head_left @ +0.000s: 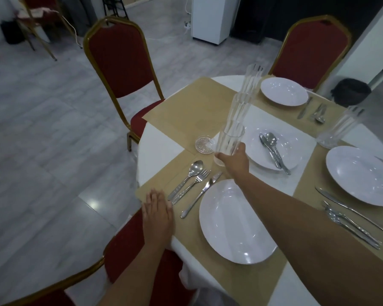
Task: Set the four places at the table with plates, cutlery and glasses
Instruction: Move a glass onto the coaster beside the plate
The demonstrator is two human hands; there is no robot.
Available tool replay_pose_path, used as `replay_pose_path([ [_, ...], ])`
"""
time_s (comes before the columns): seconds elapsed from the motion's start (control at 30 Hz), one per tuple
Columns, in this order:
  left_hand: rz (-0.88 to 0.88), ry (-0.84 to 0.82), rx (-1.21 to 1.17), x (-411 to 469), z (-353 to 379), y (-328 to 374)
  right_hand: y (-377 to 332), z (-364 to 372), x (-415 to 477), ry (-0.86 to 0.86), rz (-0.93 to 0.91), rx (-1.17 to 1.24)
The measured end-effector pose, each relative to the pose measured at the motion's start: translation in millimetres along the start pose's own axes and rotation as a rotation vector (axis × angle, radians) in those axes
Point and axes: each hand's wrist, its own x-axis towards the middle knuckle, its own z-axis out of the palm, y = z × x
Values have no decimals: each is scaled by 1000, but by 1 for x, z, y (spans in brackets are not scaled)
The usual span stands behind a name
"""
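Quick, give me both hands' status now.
Left hand: open, flat on the table edge, holding nothing.
Right hand: closed around the stack of glasses.

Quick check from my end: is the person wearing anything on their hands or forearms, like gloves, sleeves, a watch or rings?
No. The left hand and right hand are bare, without gloves. Both forearms are uncovered as far as the frame shows; no sleeve, watch or bracelet is visible. Rings cannot be ruled out.

The right hand (233,161) is reaching far forward on a nearly straight bare forearm, fingers curling around something it is gripping. The left hand (158,212) is lying flat, palm down, fingers together and extended, nearer the body, forearm bare.
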Motion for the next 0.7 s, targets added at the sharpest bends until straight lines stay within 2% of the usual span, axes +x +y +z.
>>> replay_pose_path([
  [0.33, -53, 24, -35, -87, 16, 59, 25, -69, -49, -36, -71, 3],
  [0.7, -91, -64, 53, -142, 32, 83, 86, -157, -86, 10, -35, -41],
])
